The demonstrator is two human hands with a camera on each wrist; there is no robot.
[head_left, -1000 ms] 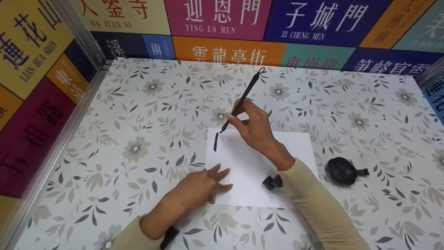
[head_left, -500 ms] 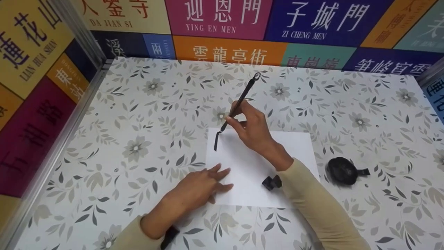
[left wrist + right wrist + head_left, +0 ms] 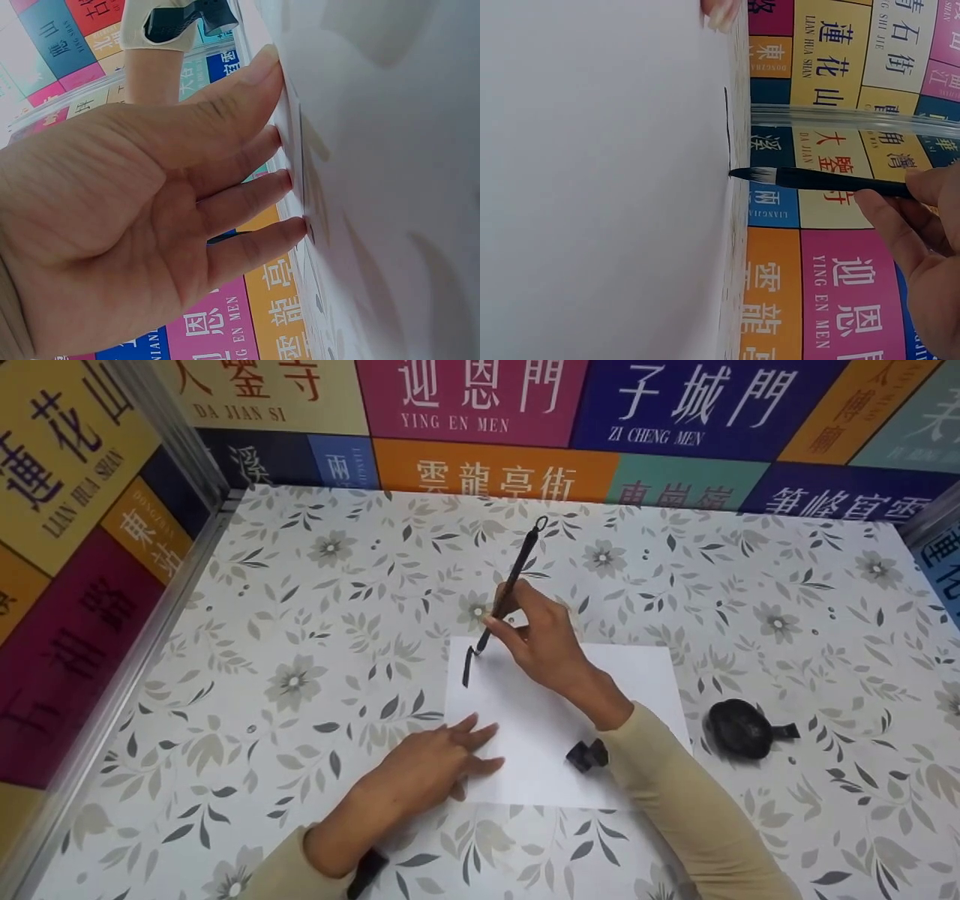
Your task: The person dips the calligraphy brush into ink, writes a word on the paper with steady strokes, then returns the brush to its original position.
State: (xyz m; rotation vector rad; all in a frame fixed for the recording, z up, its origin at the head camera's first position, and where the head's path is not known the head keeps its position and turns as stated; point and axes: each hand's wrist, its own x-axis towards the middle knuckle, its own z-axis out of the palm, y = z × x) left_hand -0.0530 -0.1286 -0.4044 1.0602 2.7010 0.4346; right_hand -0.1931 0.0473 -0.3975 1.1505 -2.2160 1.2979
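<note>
Looking from the head, we see 1 black mark point(image 3: 467, 669) on the paper point(image 3: 532, 765), left of the right hand point(image 3: 549, 637) pinching the brush point(image 3: 517, 566); we judge the writing barely begun, most left. From the left wrist, the left hand point(image 3: 142, 210) is spread, fingertips down. From the right wrist, the brush tip meets the mark's end.

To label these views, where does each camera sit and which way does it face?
Head: worn there, facing forward and down at the paper; left hand and right hand show.
Left wrist: worn there, facing the palm and fingers; right forearm behind.
Right wrist: worn there, facing the brush; fingers of both hands show.
Head and right wrist share the brush and stroke.
</note>
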